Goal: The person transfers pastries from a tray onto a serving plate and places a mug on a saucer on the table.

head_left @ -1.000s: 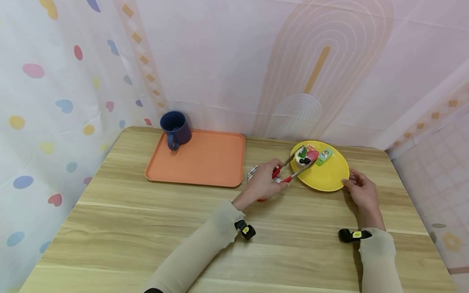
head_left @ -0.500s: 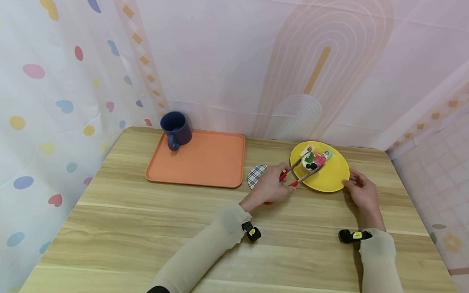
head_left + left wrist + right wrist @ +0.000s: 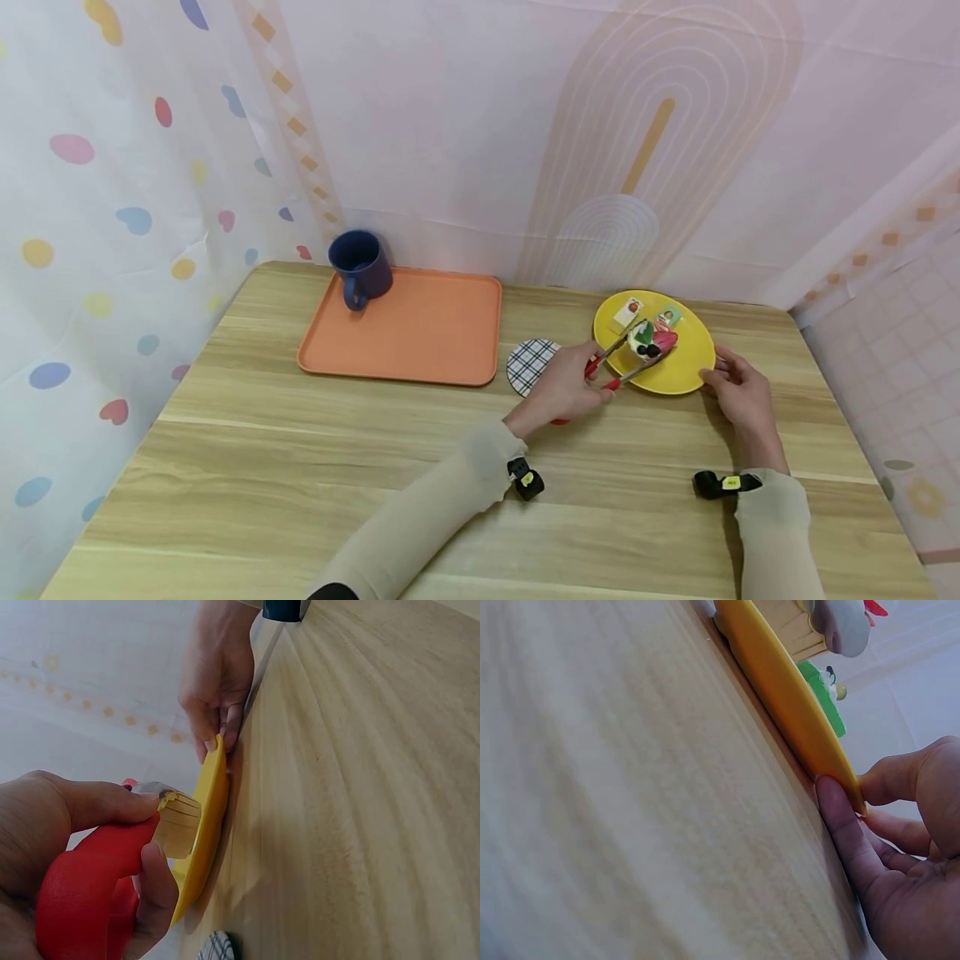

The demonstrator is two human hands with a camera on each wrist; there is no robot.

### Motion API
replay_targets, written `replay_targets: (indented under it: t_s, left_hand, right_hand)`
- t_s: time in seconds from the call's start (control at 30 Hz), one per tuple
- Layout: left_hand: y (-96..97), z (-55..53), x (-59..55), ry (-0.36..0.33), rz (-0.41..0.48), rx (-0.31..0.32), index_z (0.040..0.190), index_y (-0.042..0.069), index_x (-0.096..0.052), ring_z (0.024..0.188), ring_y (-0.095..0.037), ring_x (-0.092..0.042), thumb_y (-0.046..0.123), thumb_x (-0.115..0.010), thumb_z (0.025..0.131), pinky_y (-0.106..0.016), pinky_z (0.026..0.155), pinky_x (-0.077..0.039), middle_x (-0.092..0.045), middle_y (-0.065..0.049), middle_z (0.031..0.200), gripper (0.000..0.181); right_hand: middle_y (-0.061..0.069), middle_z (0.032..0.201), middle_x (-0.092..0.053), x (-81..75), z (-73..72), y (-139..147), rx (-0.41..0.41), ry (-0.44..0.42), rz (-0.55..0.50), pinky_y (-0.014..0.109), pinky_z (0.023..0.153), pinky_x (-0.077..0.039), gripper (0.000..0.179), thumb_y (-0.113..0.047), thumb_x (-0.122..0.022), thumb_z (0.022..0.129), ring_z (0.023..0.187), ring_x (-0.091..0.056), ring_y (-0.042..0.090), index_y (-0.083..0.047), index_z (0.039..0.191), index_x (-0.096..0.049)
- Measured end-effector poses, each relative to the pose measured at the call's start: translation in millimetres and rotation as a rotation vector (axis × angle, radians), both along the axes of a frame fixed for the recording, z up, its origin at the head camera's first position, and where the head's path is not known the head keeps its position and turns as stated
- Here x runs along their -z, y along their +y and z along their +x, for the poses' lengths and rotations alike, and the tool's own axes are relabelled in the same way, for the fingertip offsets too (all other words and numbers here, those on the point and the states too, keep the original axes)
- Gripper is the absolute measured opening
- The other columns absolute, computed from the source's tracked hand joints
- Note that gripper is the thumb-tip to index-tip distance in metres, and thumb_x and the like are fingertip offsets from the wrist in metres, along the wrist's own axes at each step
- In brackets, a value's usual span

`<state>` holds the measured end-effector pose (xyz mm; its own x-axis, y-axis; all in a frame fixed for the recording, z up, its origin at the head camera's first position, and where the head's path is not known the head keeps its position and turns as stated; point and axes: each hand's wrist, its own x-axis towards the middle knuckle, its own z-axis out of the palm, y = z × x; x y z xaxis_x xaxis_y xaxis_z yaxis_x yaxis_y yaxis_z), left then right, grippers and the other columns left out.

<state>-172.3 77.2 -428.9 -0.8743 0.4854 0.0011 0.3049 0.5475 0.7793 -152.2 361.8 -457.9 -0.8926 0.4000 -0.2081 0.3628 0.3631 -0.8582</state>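
Observation:
My left hand [image 3: 567,385] grips red-handled tongs [image 3: 82,892], whose metal arms hold a toy cupcake [image 3: 649,342] topped with a strawberry, dark berries and a green leaf. In the left wrist view the cupcake's ridged side [image 3: 178,821] is close over the yellow plate [image 3: 686,362]. With its fingertips, my right hand [image 3: 742,398] pinches the plate's right rim; the right wrist view shows that edge [image 3: 832,769] between thumb and fingers. On the plate's far part lie a small white piece with an orange dot [image 3: 627,313] and a small green piece [image 3: 667,317], partly covered by the cupcake.
An orange tray [image 3: 420,329] lies at the back left, with a dark blue mug [image 3: 362,267] standing on its far left corner. A round plaid coaster [image 3: 528,362] sits beside my left hand. A patterned cloth wall [image 3: 450,150] borders the table's back.
My left hand has moved right and slightly nearer, carrying the cupcake in the tongs from the plate's back left toward its middle. The white piece has come into sight. Right hand and plate stay put.

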Motion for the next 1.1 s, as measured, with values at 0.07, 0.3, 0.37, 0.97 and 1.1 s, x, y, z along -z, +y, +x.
replay_targets:
  t_s: [0.07,0.3,0.37,0.97,1.1]
  left_hand:
    - [1.8,0.3,0.5,-0.003,-0.009,0.001,0.118,0.007,-0.062,0.068,-0.010,-0.045,0.021,-0.082,0.085,-0.021,0.056,-0.034,-0.050,0.001,0.078,0.041]
    - [6.4,1.3,3.7,-0.015,-0.045,0.008,0.121,0.008,-0.061,0.064,-0.009,-0.044,0.022,-0.081,0.086,-0.021,0.053,-0.033,-0.049,0.002,0.075,0.042]
    - [7.3,1.4,5.0,-0.015,-0.041,0.015,0.121,0.008,-0.061,0.063,-0.009,-0.044,0.022,-0.081,0.085,-0.022,0.052,-0.033,-0.048,0.002,0.075,0.043]
    - [8.4,1.1,4.3,-0.006,-0.069,0.008,0.125,0.008,-0.060,0.068,-0.009,-0.047,0.024,-0.083,0.083,-0.021,0.057,-0.036,-0.054,0.001,0.082,0.050]
    - [7.6,1.7,5.4,-0.015,-0.062,-0.003,0.127,0.009,-0.060,0.073,-0.011,-0.048,0.024,-0.085,0.082,-0.022,0.060,-0.037,-0.056,0.000,0.084,0.054]
  right_hand:
    - [-0.006,0.118,-0.054,0.1,-0.1,0.0,0.002,-0.002,0.005,0.011,0.076,-0.054,0.058,-0.016,-0.058,0.104,0.094,-0.054,-0.005,-0.009,0.158,-0.039]
    - [-0.010,0.116,-0.054,0.1,0.9,0.5,-0.002,0.016,0.001,0.011,0.076,-0.054,0.059,-0.015,-0.059,0.103,0.092,-0.055,-0.007,-0.007,0.158,-0.038]
    - [-0.012,0.114,-0.053,0.1,1.4,0.6,-0.005,0.022,-0.004,0.011,0.076,-0.054,0.059,-0.014,-0.059,0.103,0.091,-0.055,-0.008,-0.007,0.158,-0.038]
    - [-0.005,0.118,-0.054,-0.3,-0.3,-1.5,0.008,0.008,0.024,0.010,0.075,-0.053,0.057,-0.015,-0.057,0.103,0.094,-0.053,-0.005,-0.008,0.157,-0.039]
    - [-0.006,0.117,-0.054,-0.2,-0.5,-1.9,0.008,0.006,0.018,0.011,0.075,-0.054,0.058,-0.015,-0.058,0.103,0.092,-0.054,-0.006,-0.009,0.158,-0.039]
